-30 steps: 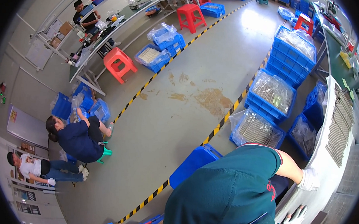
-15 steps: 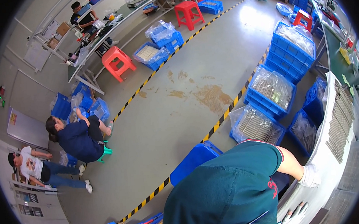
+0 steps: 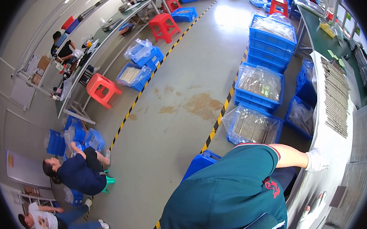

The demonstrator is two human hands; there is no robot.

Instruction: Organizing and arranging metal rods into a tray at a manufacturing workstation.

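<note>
Factory workshop: long workbenches (image 3: 305, 25), stacked blue crates (image 3: 269, 54), striped floor tape (image 3: 146, 88), plastic stools (image 3: 103, 89)

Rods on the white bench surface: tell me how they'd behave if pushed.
The rods look thin and straight, so they're probably stiff. Their ends line up unevenly, suggesting they lie loose and could shift separately. Rolling is possible if they're round, but their cross-section is too small to tell.

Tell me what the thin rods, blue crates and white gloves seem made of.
Thin rods: probably metal, greyish with a dull sheen. Blue crates: likely moulded plastic, given uniform colour and ribbed walls. White gloves: seemingly fabric, matte and softly creased; fibre unclear.
</note>
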